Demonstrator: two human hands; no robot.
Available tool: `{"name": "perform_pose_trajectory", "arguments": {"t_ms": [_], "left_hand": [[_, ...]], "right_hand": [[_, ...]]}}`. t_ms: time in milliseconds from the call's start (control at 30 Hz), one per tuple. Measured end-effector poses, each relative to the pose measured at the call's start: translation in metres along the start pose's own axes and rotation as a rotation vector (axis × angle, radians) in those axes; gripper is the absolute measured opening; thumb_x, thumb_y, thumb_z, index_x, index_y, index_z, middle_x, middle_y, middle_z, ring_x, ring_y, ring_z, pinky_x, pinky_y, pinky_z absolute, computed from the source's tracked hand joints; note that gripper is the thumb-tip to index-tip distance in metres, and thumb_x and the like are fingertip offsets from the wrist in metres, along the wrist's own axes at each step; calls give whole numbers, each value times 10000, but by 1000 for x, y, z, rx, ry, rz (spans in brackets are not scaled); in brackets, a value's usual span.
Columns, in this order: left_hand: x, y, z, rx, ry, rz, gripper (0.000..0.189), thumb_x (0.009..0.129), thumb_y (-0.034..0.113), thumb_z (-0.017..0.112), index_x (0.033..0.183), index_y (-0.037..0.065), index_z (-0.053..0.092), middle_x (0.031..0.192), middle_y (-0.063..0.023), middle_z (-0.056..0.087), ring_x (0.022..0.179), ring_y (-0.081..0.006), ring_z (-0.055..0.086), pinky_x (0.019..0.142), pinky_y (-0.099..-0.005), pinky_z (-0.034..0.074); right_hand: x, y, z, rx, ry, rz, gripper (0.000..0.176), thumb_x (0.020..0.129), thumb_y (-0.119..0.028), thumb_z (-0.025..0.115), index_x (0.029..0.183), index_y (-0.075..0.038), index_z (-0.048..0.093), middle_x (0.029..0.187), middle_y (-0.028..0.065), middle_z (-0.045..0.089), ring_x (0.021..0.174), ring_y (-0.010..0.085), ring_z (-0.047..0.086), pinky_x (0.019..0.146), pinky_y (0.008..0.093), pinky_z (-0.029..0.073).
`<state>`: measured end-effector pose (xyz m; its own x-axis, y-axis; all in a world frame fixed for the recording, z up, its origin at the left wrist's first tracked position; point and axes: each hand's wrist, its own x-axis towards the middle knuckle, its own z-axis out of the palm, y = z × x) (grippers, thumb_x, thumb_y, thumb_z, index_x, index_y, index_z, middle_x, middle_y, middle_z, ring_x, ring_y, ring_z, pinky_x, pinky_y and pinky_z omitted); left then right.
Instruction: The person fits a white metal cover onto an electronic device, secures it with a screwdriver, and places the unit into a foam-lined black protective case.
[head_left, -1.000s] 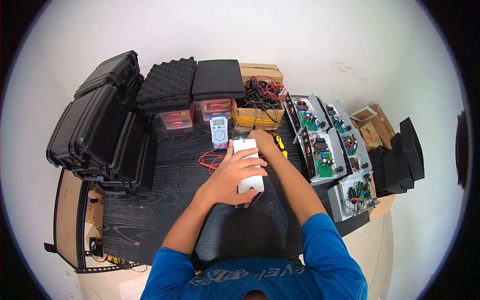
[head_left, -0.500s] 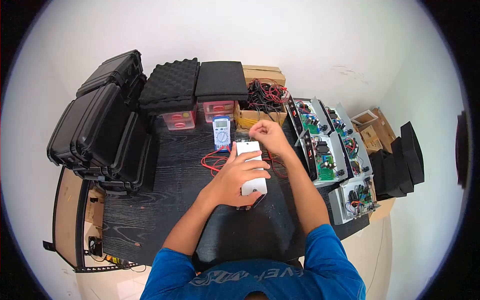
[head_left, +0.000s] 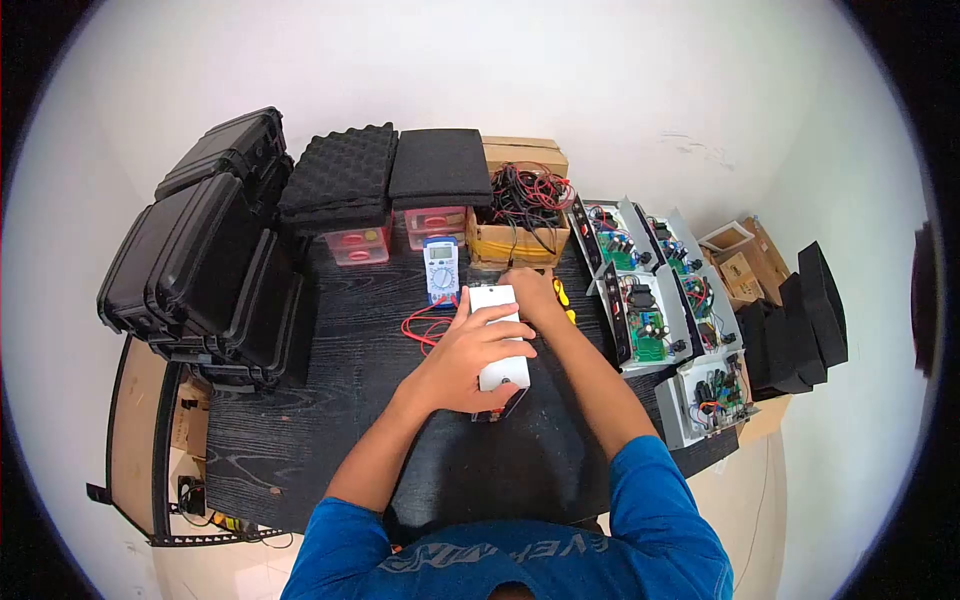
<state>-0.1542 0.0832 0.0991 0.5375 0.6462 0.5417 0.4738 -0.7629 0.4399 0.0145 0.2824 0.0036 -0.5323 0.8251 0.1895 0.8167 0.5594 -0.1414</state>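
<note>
My left hand [head_left: 473, 352] is closed around a white box-shaped casing [head_left: 492, 296], fingers across its top and thumb at the near end. A small round dark fitting and a dark underside show at that near end. Just past the far end, my right hand [head_left: 534, 294] reaches down by a small clear container [head_left: 487, 274]. Its fingertips are bent down and mostly hidden, so their grip does not show. A yellow-handled tool [head_left: 562, 293] lies beside the right wrist. Left of the casing stands a blue-framed multimeter [head_left: 441, 270] with red test leads [head_left: 423, 325].
Black hard cases [head_left: 175, 255] are stacked at the left. Black foam sheets [head_left: 438, 165] lie on clear-and-red drawer boxes [head_left: 358, 247]. A cardboard box [head_left: 500, 245] holds tangled cables [head_left: 528, 195]. Several open units with circuit boards [head_left: 645, 315] line the table's right side.
My right hand has lowered and come nearer, from raised beside the clear container to down behind the casing. The yellow-handled tool has come into sight. My left hand keeps its hold.
</note>
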Motion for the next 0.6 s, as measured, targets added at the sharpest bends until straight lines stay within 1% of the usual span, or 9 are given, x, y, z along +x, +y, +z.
{"name": "perform_pose_trajectory", "arguments": {"t_ms": [67,200,300,400,500,600], "left_hand": [[0,0,0,1,-4,-3,457,744,297,811,1186,190,774,1367,-16,688,1488,-330,481,1222,-831,28],[-1,-1,0,1,-3,3,456,743,294,813,1185,189,773,1372,-16,686,1491,-331,477,1220,-833,30],[-1,-2,0,-1,-2,4,453,745,293,813,1184,188,771,1370,-16,685,1492,-334,476,1216,-838,33],[0,0,-1,0,2,8,451,747,292,812,1183,186,769,1366,-18,685,1492,-336,476,1212,-843,34],[0,0,-1,-4,9,13,448,747,292,812,1180,184,769,1362,-19,685,1490,-336,478,1211,-844,35],[0,0,-1,-7,7,19,443,750,295,809,1176,183,768,1361,-18,684,1489,-338,479,1211,-843,38]], "right_hand": [[15,1,19,-46,-78,60,194,932,-206,655,1026,-139,811,1056,124,800,1067,329,762,1045,680,469],[22,-7,9,-23,-198,117,242,961,-199,627,1082,-65,788,1081,163,792,1078,343,764,998,576,539],[24,-11,9,-26,-167,129,250,962,-206,628,1096,-68,788,1137,163,787,1091,353,764,982,567,547],[29,-9,5,45,-285,184,258,965,-207,627,1105,-62,789,1190,169,779,1114,366,759,973,583,550],[30,-6,8,63,-279,207,256,961,-209,628,1097,-71,796,1195,177,778,1128,378,755,962,599,555],[32,1,15,85,-262,169,254,957,-226,634,1084,-83,801,1187,180,779,1119,386,757,968,614,550]]}}
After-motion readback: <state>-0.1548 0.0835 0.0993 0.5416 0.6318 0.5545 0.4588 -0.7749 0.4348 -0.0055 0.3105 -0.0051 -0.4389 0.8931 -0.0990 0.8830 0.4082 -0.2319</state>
